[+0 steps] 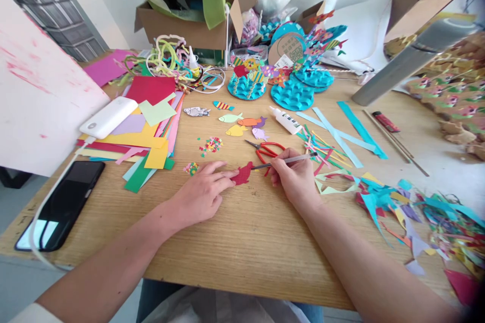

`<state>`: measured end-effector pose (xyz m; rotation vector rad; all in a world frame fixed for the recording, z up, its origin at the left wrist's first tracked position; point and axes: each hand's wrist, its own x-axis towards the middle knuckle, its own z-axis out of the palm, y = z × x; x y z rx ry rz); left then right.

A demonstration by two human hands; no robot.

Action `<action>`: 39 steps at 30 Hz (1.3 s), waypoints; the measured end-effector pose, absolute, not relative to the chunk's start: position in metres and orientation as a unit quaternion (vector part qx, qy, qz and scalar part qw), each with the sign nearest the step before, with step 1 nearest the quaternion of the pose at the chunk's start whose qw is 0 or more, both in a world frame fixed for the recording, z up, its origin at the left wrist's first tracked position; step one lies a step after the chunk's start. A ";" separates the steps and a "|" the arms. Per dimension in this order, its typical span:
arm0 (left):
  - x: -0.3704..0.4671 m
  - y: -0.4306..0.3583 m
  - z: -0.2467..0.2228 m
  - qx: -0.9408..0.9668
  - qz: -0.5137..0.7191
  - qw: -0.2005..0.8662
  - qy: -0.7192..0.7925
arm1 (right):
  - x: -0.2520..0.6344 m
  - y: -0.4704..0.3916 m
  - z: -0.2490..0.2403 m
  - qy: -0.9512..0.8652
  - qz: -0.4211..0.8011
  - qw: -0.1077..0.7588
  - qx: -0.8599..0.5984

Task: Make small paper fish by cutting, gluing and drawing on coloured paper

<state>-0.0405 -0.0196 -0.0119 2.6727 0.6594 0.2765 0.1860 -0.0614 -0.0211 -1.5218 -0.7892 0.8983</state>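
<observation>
A red paper fish (243,174) lies flat on the wooden table, its left end partly covered by fingers. My left hand (202,189) is open, its outstretched fingertips resting on the fish. A slim pen (290,160) is gripped in my right hand (293,174), with its tip at the fish's right edge. Just behind that hand lie red-handled scissors (267,149), partly hidden by it. Further back are finished-looking paper fish, among them a yellow fish (236,130), an orange fish (250,121) and a striped fish (223,105). Small paper bits (212,146) lie in a pile behind my left hand.
Coloured paper sheets (151,93), a power bank (109,117) and a phone (60,204) occupy the left. A glue bottle (287,120), blue strips (361,128) and paper scraps (409,217) lie right. Blue egg-tray discs (291,92) and a grey flask (401,65) stand behind.
</observation>
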 end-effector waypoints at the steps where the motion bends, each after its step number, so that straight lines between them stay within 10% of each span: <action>1: -0.040 -0.020 -0.012 0.949 0.099 0.187 0.234 | 0.186 -0.061 -0.021 -0.337 0.385 0.564 -0.648; 28: -0.041 -0.020 -0.013 0.954 0.113 0.157 0.230 | 0.184 -0.070 -0.023 -0.433 0.287 0.630 -0.577; 39: -0.042 -0.015 -0.015 0.945 0.132 0.116 0.276 | 0.190 -0.066 -0.028 -0.724 0.085 0.404 -0.553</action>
